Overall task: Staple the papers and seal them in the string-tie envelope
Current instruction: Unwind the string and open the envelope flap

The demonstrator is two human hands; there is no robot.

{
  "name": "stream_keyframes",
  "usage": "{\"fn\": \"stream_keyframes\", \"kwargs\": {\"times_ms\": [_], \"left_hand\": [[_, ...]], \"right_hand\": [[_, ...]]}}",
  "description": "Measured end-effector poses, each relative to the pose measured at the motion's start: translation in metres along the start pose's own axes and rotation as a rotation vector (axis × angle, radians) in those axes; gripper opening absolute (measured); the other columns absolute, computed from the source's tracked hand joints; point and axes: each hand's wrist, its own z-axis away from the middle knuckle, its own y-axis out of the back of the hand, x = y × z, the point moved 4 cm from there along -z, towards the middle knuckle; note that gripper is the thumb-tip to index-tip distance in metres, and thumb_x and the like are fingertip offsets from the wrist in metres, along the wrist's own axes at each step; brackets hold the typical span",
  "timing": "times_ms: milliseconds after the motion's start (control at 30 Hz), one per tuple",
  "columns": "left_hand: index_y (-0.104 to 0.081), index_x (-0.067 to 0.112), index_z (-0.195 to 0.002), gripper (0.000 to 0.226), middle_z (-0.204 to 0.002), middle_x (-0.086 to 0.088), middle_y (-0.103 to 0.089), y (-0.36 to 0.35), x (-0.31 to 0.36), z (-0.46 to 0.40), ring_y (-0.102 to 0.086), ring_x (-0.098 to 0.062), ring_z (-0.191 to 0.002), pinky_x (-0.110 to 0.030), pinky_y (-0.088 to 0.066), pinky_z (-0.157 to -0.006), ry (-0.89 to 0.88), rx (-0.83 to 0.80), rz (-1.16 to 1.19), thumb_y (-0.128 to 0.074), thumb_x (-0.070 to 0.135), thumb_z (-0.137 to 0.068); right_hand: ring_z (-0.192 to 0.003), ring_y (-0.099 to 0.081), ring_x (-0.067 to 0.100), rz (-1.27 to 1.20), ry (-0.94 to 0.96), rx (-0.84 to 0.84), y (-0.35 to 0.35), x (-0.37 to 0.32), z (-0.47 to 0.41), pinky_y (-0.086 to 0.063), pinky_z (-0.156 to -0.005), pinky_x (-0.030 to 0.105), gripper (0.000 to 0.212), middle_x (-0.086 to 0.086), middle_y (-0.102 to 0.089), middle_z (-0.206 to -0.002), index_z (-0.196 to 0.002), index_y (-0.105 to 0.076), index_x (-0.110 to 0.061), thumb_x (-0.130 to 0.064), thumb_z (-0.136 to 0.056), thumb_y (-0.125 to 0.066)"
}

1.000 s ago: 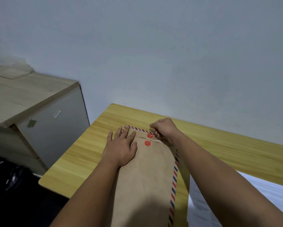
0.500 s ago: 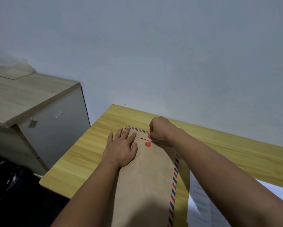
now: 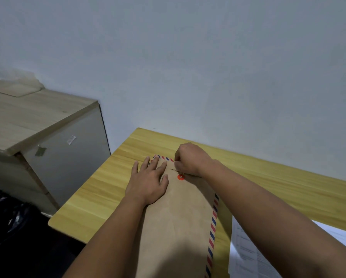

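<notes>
A brown string-tie envelope point(image 3: 180, 221) with a red-and-blue striped border lies lengthwise on the yellow wooden table point(image 3: 100, 197), flap end away from me. My left hand point(image 3: 148, 181) presses flat on its upper left part, fingers spread. My right hand point(image 3: 190, 159) is closed at the flap, pinching the thin string that runs down to the lower red button point(image 3: 180, 177). The upper button is hidden under my right hand. Whether papers are inside the envelope cannot be seen.
Printed white sheets point(image 3: 246, 255) lie on the table at the lower right, partly under my right forearm. A wooden cabinet point(image 3: 37, 125) stands to the left of the table, with dark bags point(image 3: 5, 219) on the floor below it. A plain wall is behind.
My right hand has shifted slightly up and over the flap, now covering the upper red button; the string stretches to the lower button. My left hand has stayed pressed on the envelope.
</notes>
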Motion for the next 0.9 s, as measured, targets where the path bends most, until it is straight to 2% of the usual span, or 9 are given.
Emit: {"fn": "stream_keyframes", "kwargs": {"times_ms": [100,267,400,500,567,633,733,800,900], "left_hand": [[-0.028,0.036,-0.160,0.060,-0.172,0.004,-0.015,0.001,0.000,0.001,-0.006,-0.022,-0.160,-0.055,-0.003,-0.127,-0.004,-0.004,0.005,-0.023,0.049,-0.102],[-0.028,0.034,-0.160,0.059,-0.172,0.003,-0.015,0.003,0.000,0.002,-0.006,-0.022,-0.160,-0.055,-0.004,-0.127,-0.005,-0.013,-0.002,-0.024,0.046,-0.102],[-0.026,0.035,-0.161,0.060,-0.173,0.004,-0.014,0.003,0.001,0.002,-0.006,-0.022,-0.160,-0.055,-0.004,-0.127,0.000,-0.015,0.000,-0.024,0.046,-0.102],[-0.025,0.036,-0.161,0.059,-0.173,0.004,-0.014,0.003,0.001,0.002,-0.007,-0.022,-0.159,-0.054,-0.004,-0.127,0.003,-0.014,-0.006,-0.023,0.046,-0.103],[-0.026,0.036,-0.161,0.058,-0.173,0.004,-0.014,0.004,0.000,0.002,-0.006,-0.022,-0.160,-0.054,-0.003,-0.127,0.004,-0.012,0.004,-0.024,0.046,-0.104],[-0.027,0.036,-0.161,0.058,-0.173,0.004,-0.014,0.004,0.001,0.003,-0.006,-0.022,-0.160,-0.054,-0.003,-0.127,0.002,-0.006,0.011,-0.025,0.045,-0.104],[-0.028,0.035,-0.160,0.058,-0.173,0.004,-0.014,0.004,0.001,0.002,-0.007,-0.022,-0.160,-0.054,-0.003,-0.127,-0.001,-0.002,0.011,-0.025,0.045,-0.103],[-0.029,0.035,-0.160,0.058,-0.172,0.004,-0.015,0.003,0.000,0.002,-0.007,-0.022,-0.160,-0.054,-0.003,-0.127,-0.001,0.002,0.015,-0.025,0.045,-0.103],[-0.030,0.036,-0.160,0.058,-0.172,0.004,-0.015,0.002,-0.001,0.001,-0.006,-0.021,-0.160,-0.053,-0.002,-0.127,0.003,0.007,0.019,-0.025,0.046,-0.102]], "right_hand": [[-0.079,-0.071,0.021,-0.216,-0.010,-0.010,-0.007,-0.010,0.013,-0.060,-0.074,0.037,0.015,-0.001,-0.078,-0.080,-0.081,-0.083,-0.018,-0.018,-0.083,-0.068],[-0.075,-0.065,-0.006,-0.538,0.057,-0.103,-0.018,-0.010,0.044,-0.049,-0.071,0.014,0.010,-0.015,-0.071,-0.078,-0.094,-0.087,-0.017,-0.018,-0.091,-0.077],[-0.089,-0.075,0.009,-0.740,0.007,-0.152,-0.021,0.015,0.066,-0.057,-0.083,0.026,0.008,0.005,-0.082,-0.098,-0.091,-0.084,-0.010,-0.016,-0.092,-0.079],[-0.070,-0.070,0.011,-0.850,-0.097,-0.161,-0.018,0.035,0.074,-0.056,-0.070,0.025,0.017,0.022,-0.079,-0.094,-0.096,-0.076,0.008,-0.007,-0.098,-0.070],[-0.074,-0.070,0.009,-0.716,-0.126,-0.093,-0.011,0.047,0.071,-0.054,-0.074,0.026,0.015,0.008,-0.079,-0.084,-0.096,-0.078,0.001,-0.008,-0.098,-0.067],[-0.086,-0.067,0.010,-0.531,-0.137,-0.035,-0.003,0.057,0.064,-0.050,-0.078,0.026,0.015,-0.008,-0.072,-0.086,-0.103,-0.080,-0.010,-0.016,-0.095,-0.068],[-0.094,-0.065,0.015,-0.303,-0.147,-0.034,0.006,0.064,0.049,-0.051,-0.080,0.029,0.024,-0.003,-0.071,-0.097,-0.115,-0.078,-0.016,-0.025,-0.093,-0.073],[-0.098,-0.070,0.019,-0.199,-0.153,-0.021,0.008,0.068,0.037,-0.057,-0.085,0.034,0.017,0.001,-0.077,-0.102,-0.103,-0.082,-0.015,-0.020,-0.094,-0.069],[-0.095,-0.071,0.022,-0.193,-0.212,0.049,0.010,0.068,0.019,-0.059,-0.083,0.037,0.019,0.002,-0.079,-0.100,-0.092,-0.081,-0.015,-0.015,-0.092,-0.062]]}}
